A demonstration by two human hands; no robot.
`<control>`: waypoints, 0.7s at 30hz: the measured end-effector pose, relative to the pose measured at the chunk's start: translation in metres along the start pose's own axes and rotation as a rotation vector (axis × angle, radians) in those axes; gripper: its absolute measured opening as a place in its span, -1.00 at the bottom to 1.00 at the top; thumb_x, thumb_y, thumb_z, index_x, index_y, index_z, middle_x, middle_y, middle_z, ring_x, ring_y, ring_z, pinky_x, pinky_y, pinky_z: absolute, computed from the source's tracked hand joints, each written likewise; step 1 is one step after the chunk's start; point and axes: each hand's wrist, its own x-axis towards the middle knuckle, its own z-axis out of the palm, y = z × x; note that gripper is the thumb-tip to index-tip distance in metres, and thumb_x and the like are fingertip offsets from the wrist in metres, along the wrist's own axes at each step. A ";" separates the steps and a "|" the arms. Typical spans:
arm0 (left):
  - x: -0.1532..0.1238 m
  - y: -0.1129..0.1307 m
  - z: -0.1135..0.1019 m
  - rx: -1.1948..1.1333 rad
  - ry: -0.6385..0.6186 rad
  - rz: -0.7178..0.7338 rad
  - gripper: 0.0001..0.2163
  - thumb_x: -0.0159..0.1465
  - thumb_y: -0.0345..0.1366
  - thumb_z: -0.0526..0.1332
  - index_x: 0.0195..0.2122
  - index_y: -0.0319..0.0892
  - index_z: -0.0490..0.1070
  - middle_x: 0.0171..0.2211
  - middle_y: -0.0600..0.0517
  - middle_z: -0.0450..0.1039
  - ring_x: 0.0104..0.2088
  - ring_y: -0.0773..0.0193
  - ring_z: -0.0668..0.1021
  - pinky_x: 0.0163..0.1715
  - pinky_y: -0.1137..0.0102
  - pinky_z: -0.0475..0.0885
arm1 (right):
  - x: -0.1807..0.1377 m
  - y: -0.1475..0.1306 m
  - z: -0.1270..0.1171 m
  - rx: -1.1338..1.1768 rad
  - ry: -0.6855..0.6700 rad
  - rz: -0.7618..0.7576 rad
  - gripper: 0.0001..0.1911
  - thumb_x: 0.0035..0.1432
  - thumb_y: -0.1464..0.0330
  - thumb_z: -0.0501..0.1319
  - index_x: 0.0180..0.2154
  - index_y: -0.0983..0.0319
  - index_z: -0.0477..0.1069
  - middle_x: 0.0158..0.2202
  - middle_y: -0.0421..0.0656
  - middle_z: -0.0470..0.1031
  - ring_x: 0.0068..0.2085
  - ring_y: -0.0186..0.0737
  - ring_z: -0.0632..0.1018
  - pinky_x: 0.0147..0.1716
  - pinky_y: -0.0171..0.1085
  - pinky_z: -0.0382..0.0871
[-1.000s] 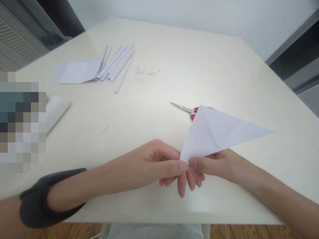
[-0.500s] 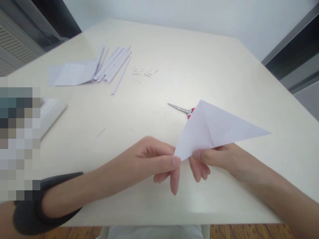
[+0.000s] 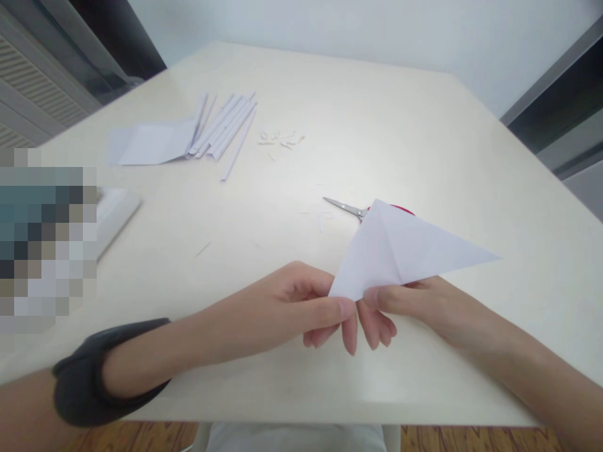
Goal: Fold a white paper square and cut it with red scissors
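A white sheet of paper (image 3: 393, 248), folded to a triangle with a crease down its middle, is held up in both hands over the near part of the table. My left hand (image 3: 306, 307) pinches its lower left corner between thumb and fingers. The thumb of my right hand (image 3: 400, 301) presses on the lower edge near the crease, with the fingers behind the paper. Just beyond the sheet lie scissors (image 3: 346, 206) with red handles; the paper covers part of the handles.
Several rolled paper tubes (image 3: 226, 129) lie at the far left beside flat paper sheets (image 3: 153, 143). Small white scraps (image 3: 280, 139) lie right of them. Thin paper slivers are scattered left of the scissors. A white object (image 3: 115, 213) stands at the left, partly covered by a blurred patch.
My left hand has slid a little to the right along the paper's lower edge, closer to my right hand. The paper has shifted slightly, showing more of the red scissor handles. The view has shifted slightly.
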 end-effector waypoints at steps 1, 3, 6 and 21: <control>0.000 -0.001 0.001 -0.027 -0.012 0.010 -0.69 0.38 -0.27 0.06 -0.42 -0.25 0.50 -0.31 0.01 0.49 -0.51 0.42 0.33 -0.48 0.49 0.27 | 0.000 -0.001 0.000 -0.002 -0.007 0.005 -0.65 0.02 0.63 0.03 -0.62 0.22 0.45 -0.49 -0.28 0.56 -0.49 -0.37 0.41 -0.52 -0.40 0.28; -0.001 -0.002 0.003 -0.064 -0.033 0.021 -0.68 0.39 -0.29 0.04 -0.42 -0.24 0.50 -0.23 -0.01 0.51 -0.50 0.43 0.35 -0.48 0.51 0.27 | -0.001 -0.004 0.001 -0.030 -0.016 0.057 -0.65 0.05 0.62 0.05 -0.64 0.22 0.42 -0.49 -0.26 0.56 -0.47 -0.35 0.43 -0.51 -0.40 0.28; -0.002 -0.001 0.004 -0.063 -0.044 0.031 -0.68 0.41 -0.30 0.03 -0.39 -0.23 0.51 -0.19 -0.01 0.52 -0.47 0.44 0.37 -0.47 0.53 0.28 | -0.001 -0.008 0.001 -0.071 -0.022 0.128 -0.66 0.09 0.60 0.07 -0.63 0.22 0.41 -0.49 -0.27 0.54 -0.45 -0.36 0.44 -0.46 -0.42 0.33; -0.001 0.005 0.002 -0.016 -0.012 -0.002 -0.67 0.39 -0.35 0.05 -0.46 -0.26 0.50 -0.22 0.00 0.56 -0.45 0.44 0.40 -0.48 0.54 0.29 | -0.003 -0.002 -0.003 -0.066 -0.021 0.093 -0.67 0.12 0.59 0.12 -0.50 0.18 0.57 -0.48 -0.27 0.53 -0.41 -0.32 0.47 -0.39 -0.42 0.38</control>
